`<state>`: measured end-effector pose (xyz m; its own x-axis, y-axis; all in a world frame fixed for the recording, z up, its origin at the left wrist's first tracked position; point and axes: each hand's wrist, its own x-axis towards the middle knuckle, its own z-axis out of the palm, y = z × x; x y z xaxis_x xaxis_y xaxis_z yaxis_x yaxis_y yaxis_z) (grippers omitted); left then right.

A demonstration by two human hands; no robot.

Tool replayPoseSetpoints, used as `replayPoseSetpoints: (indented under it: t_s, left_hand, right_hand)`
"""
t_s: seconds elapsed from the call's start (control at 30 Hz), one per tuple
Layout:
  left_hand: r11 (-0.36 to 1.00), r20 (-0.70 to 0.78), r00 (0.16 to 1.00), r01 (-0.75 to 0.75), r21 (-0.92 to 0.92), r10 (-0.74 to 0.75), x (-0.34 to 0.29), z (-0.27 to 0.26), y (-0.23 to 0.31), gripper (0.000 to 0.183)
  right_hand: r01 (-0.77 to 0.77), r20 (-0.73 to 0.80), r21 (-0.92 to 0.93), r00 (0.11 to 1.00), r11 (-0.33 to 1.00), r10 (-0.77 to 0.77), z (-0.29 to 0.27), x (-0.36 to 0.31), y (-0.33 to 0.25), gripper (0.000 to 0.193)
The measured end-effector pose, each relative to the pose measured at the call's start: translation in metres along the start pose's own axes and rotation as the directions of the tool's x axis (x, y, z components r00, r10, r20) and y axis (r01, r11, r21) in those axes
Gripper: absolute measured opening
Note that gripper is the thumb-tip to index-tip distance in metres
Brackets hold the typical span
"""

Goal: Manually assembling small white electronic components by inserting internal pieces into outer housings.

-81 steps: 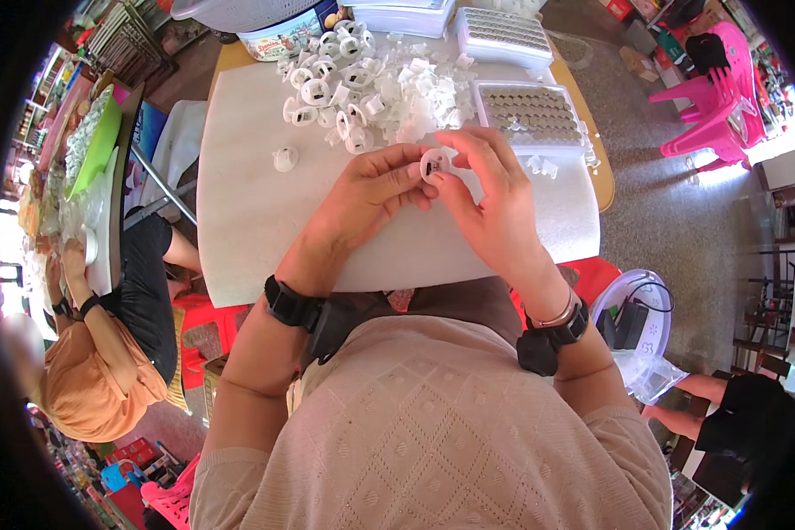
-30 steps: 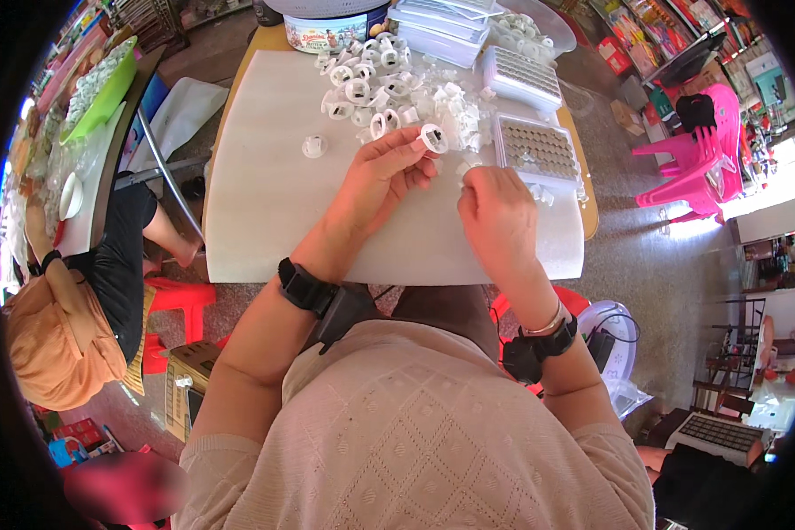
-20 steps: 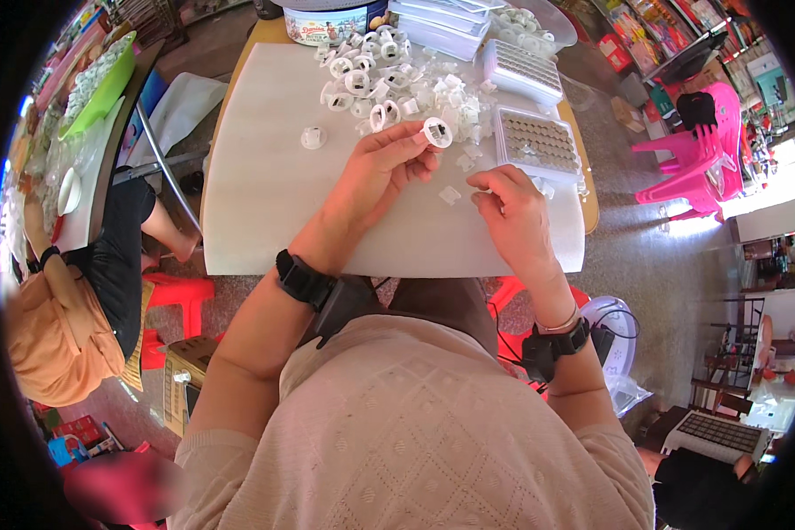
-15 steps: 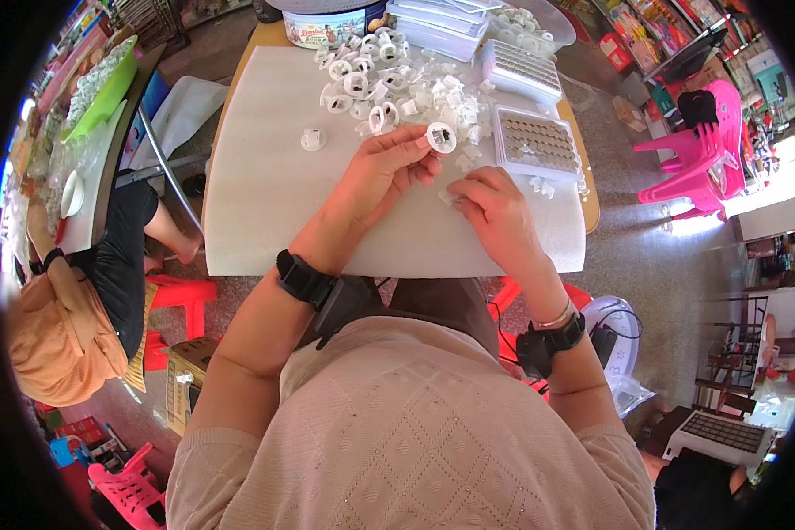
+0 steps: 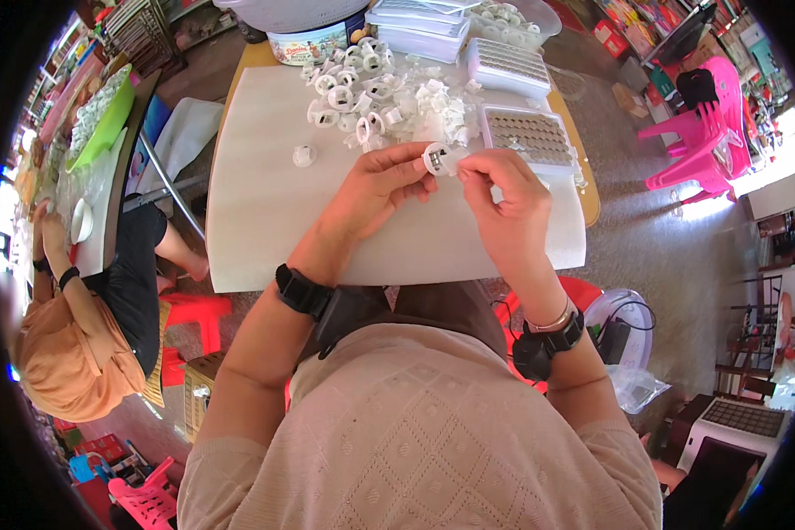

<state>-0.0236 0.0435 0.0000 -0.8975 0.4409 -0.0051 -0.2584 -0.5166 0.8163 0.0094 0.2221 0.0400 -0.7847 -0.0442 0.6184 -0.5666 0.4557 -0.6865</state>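
Over the white foam sheet [image 5: 265,230] on the table, my left hand [image 5: 371,196] pinches a round white plastic part [image 5: 433,160] with dark metal bits in its opening. My right hand [image 5: 514,205] has its thumb and forefinger closed on a small translucent white plastic piece [image 5: 455,160], which touches or overlaps the round part's right side. Just beyond lie a heap of similar round parts [image 5: 343,95] and a heap of small translucent pieces [image 5: 442,110]. One round part [image 5: 305,155] sits alone at the left. Near my right hand is a clear tray [image 5: 528,134] with rows of tan discs.
Along the far edge stand a printed tub [image 5: 309,46], stacked clear boxes [image 5: 418,40], a second filled tray [image 5: 509,65] and a bowl of white parts [image 5: 532,19]. A seated person [image 5: 88,340] works at another table on the left. Pink chairs [image 5: 715,124] stand at the right.
My right hand has risen from the sheet with the small translucent piece and brought it to the round part. My left hand still holds that part. The view has shifted slightly.
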Motion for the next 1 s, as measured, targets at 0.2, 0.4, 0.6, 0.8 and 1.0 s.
replayPoseSetpoints:
  t_s: [0.2,0.4,0.6,0.8,1.0]
  left_hand:
    - [0.998,0.045,0.999,0.005,0.062,-0.008,-0.001,-0.001,-0.003,0.030]
    - [0.992,0.057,0.998,-0.032,0.120,0.026,-0.002,0.004,0.000,0.033]
    - [0.980,0.022,0.999,-0.042,0.194,0.038,-0.001,0.010,0.001,0.031]
    - [0.940,-0.111,0.987,-0.074,0.334,0.117,-0.001,0.010,-0.005,0.020]
    - [0.874,-0.112,0.981,-0.089,0.477,0.160,0.000,0.016,-0.007,0.019]
  right_hand:
    - [0.109,0.030,-0.112,0.994,0.988,-0.106,0.004,-0.001,0.005,0.016]
    - [0.051,0.062,-0.086,0.997,0.995,-0.045,0.004,0.000,0.004,0.014]
    - [-0.512,0.214,0.327,0.859,0.794,0.466,0.000,0.007,0.006,0.013]
    - [-0.537,0.225,0.386,0.843,0.750,0.488,0.011,-0.003,0.023,0.015]
    - [-0.453,0.222,0.209,0.885,0.867,0.409,0.019,-0.013,0.024,0.019]
